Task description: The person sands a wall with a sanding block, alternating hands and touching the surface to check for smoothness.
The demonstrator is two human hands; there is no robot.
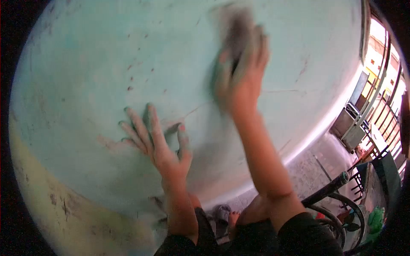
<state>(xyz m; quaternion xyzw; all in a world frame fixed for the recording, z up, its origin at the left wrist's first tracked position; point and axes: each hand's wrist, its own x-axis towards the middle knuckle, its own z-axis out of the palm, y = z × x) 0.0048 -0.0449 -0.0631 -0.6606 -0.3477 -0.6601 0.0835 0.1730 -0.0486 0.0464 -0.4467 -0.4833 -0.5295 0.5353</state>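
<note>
A pale green wall [179,55] with reddish specks and a few thin cracks fills most of the view. My left hand [164,149] lies against it with fingers spread, holding nothing; whitish dust coats the fingers. Higher up and to the right, my right hand [245,79] is wrapped round a dark pad [239,32], pressed to the wall. Motion smears both the pad and the fingertips, so its exact kind cannot be made out.
A yellowish, stained wall section [64,205] is at lower left. Dark curved metal tubing [329,187] stands close by my right elbow. Beyond it are a grey floor [305,177], a green plastic item [376,219] and a barred opening [386,102] letting in bright light.
</note>
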